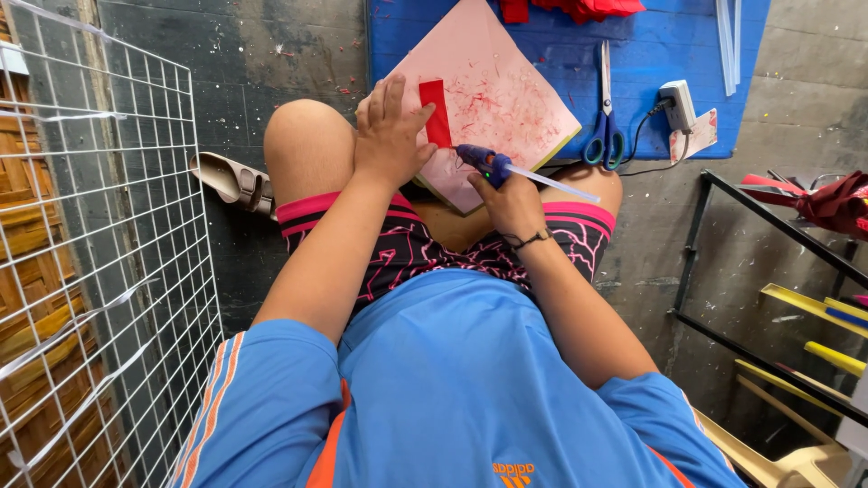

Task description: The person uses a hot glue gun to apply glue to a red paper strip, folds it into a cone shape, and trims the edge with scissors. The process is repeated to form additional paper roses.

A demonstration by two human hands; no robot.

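The left hand lies flat just above the middle of the frame, fingers spread and nearly straight, the fingertips pressing down on a small red paper strip and gripping nothing. The strip lies on a pink board smeared with red flecks, which is propped across the person's knees and reaches up onto a blue mat at the top centre of the frame. The right hand, just right of the left one, is curled tightly around the handle of a blue hot glue gun; its nozzle points left toward the lower end of the red strip, and a clear glue stick juts out of the back toward the right. On the mat to the right of the board lie blue-handled scissors, blades pointing up, and beside them a white power plug block with a black cord. More red paper scraps sit along the top edge. A white wire grid panel stands along the left side, a beige sandal lies near the left knee, and a black metal frame crosses the right side.
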